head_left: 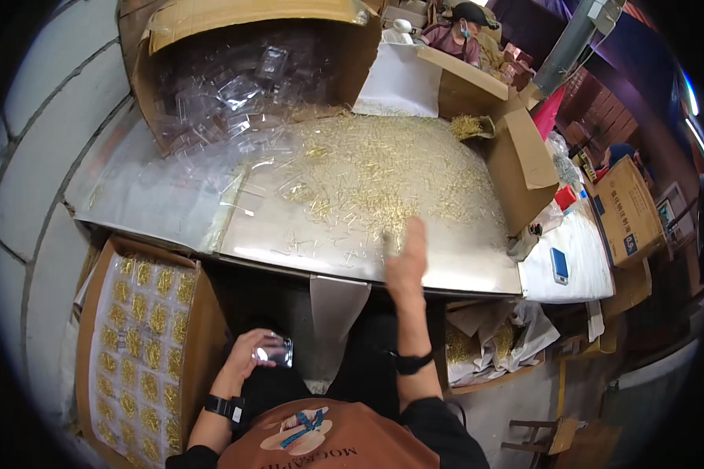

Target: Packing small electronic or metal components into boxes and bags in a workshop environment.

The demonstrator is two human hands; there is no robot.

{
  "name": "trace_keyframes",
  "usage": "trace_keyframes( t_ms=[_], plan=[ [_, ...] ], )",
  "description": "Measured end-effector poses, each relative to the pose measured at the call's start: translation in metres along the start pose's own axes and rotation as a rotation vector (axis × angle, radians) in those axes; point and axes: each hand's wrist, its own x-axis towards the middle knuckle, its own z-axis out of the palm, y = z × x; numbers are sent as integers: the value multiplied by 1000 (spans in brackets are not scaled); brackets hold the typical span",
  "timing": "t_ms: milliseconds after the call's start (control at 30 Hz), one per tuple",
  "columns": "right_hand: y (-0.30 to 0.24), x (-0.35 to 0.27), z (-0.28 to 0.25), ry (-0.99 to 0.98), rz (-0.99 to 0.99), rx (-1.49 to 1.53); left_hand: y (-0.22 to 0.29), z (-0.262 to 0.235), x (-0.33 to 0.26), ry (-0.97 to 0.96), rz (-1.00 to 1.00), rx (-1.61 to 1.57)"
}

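Observation:
Low in front of me, my left hand point(252, 353) is closed around a small clear plastic box point(275, 349), which catches the light. My right hand point(406, 270) reaches over the front part of the metal work surface point(281, 246). It is somewhat blurred, its fingers stretched out and the thumb apart, and I make out nothing held in it. Just beyond its fingertips lie many small gold-coloured metal pins point(368, 176), spread loosely over the surface.
A tipped carton point(360, 66) of clear boxes point(242, 90) stands at the back left. Filled boxes point(133, 344) sit in a carton at lower left. Cardboard walls point(520, 160) bound the right side, beside a blue device point(559, 264). Another person point(457, 39) sits beyond.

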Motion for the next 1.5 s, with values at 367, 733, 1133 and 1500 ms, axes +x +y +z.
trace_keyframes(
  t_ms=[367, 733, 1133, 1500],
  plan=[
    [-17, -40, 34, -335, -59, -218, -67, 89, 58, -139, -102, -2],
    [-43, -84, -52, -379, -197, 166, -48, 87, 61, -187, -123, -91],
    [-30, -16, 34, -335, -276, 69, -71, 72, 74, -218, -176, -166],
    [-39, -109, -60, -548, -356, 113, -51, 85, 73, -213, -112, -185]
  ],
)
